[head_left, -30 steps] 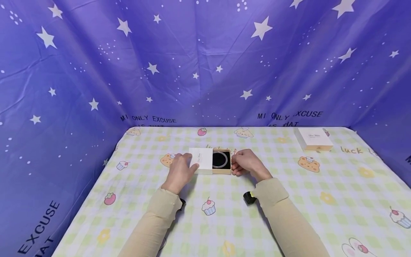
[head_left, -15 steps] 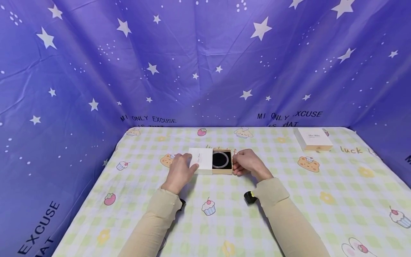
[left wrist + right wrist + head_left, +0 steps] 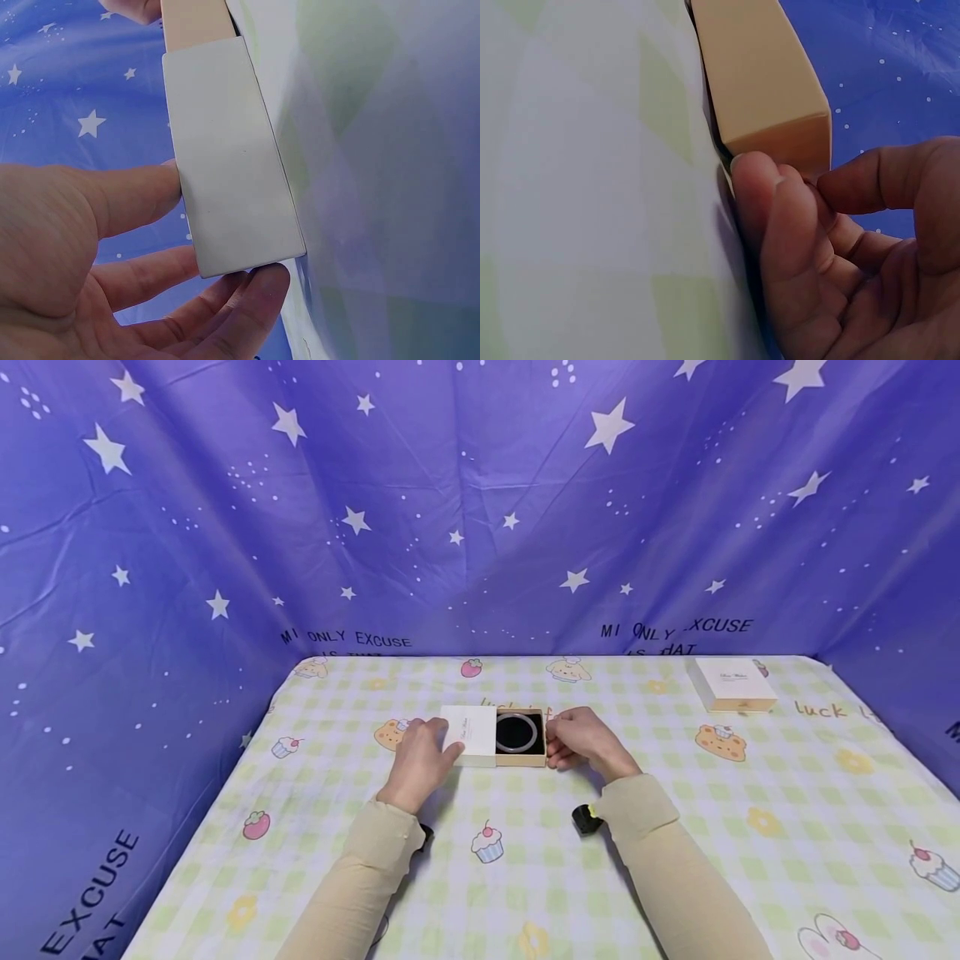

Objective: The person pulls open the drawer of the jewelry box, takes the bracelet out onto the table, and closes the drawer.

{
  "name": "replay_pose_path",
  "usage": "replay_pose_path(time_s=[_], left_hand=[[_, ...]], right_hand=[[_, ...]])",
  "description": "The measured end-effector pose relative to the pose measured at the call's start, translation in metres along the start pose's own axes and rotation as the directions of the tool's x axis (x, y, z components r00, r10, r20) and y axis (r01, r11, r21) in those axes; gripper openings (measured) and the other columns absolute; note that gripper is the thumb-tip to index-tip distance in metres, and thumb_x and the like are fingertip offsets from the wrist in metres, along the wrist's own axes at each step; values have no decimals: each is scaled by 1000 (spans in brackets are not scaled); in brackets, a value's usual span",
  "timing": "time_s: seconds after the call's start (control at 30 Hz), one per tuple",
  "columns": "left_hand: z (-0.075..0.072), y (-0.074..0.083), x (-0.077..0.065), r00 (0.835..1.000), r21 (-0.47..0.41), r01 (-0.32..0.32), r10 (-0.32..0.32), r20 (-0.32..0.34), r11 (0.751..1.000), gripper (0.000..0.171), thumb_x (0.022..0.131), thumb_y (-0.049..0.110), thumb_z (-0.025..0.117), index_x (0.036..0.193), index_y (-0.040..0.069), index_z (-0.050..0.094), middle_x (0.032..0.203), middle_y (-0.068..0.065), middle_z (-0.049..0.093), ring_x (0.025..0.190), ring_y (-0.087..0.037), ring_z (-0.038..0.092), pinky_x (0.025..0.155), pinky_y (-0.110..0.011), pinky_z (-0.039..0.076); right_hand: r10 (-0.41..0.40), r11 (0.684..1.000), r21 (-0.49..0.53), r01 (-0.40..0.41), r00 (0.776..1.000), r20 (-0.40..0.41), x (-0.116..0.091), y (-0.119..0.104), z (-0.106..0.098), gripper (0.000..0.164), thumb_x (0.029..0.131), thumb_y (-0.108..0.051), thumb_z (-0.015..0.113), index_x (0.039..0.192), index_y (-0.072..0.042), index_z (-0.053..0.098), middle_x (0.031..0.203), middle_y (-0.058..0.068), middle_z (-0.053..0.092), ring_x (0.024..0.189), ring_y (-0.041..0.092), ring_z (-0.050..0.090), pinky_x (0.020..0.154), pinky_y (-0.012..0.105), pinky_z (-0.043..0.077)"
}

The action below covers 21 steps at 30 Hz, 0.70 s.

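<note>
A white box sleeve [image 3: 474, 735] with small print lies on the cloth, and its tan drawer [image 3: 521, 760] sticks out to the right. Inside the drawer a pale bangle [image 3: 536, 732] rests on black padding. My left hand [image 3: 420, 762] grips the sleeve at its left end; in the left wrist view the thumb and curled fingers touch its edges. At the drawer's outer end my right hand [image 3: 587, 743] has thumb and fingers pinched together. In the right wrist view those fingertips [image 3: 754, 176] meet the tan end face, and whatever tab they may pinch is hidden.
A second white box [image 3: 731, 683] with a tan side stands at the back right of the table. The checked tablecloth [image 3: 540, 877] carries printed cakes, bears and flowers. Purple star-printed curtain [image 3: 480, 527] hangs behind the table and along its sides.
The drawer has slid a little farther right out of the sleeve, carrying the bangle, and more of the ring shows. My right hand moved right with it; the left hand and sleeve stayed put.
</note>
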State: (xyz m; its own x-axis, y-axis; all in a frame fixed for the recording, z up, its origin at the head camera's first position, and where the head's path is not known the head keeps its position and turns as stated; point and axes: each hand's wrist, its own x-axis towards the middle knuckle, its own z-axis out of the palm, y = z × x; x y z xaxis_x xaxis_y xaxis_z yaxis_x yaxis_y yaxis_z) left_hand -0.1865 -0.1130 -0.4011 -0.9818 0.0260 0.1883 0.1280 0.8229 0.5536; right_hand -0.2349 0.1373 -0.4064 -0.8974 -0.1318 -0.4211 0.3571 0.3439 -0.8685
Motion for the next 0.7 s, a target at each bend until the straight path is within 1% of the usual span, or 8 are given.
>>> replay_pose_path(time_s=[0.33, 0.6, 0.7], left_hand=[[1, -1, 1, 1000, 3, -10, 10, -7, 1000, 41, 82, 20, 75, 115, -3, 65, 105, -21, 62, 96, -33, 58, 84, -44, 47], [1, -1, 0, 1000, 3, -14, 14, -8, 1000, 41, 83, 20, 74, 115, -3, 65, 105, -22, 62, 96, -33, 58, 84, -45, 47], [0, -1, 0, 1000, 5, -16, 16, -12, 1000, 41, 82, 20, 75, 115, -3, 65, 104, -22, 62, 95, -33, 58, 84, -45, 48]], right_hand=[[2, 1000, -3, -2, 1000, -4, 1, 1, -1, 15, 84, -4, 47, 85, 6, 58, 63, 9, 60, 49, 17, 62, 49, 30, 54], [14, 1000, 10, -14, 1000, -24, 1, 0, -1, 13, 85, -4, 47, 84, 5, 57, 63, 10, 59, 48, 17, 62, 49, 30, 54], [12, 1000, -2, -12, 1000, -24, 1, 0, -2, 13, 86, -4, 47, 83, 5, 57, 62, 9, 59, 48, 17, 61, 49, 30, 54]])
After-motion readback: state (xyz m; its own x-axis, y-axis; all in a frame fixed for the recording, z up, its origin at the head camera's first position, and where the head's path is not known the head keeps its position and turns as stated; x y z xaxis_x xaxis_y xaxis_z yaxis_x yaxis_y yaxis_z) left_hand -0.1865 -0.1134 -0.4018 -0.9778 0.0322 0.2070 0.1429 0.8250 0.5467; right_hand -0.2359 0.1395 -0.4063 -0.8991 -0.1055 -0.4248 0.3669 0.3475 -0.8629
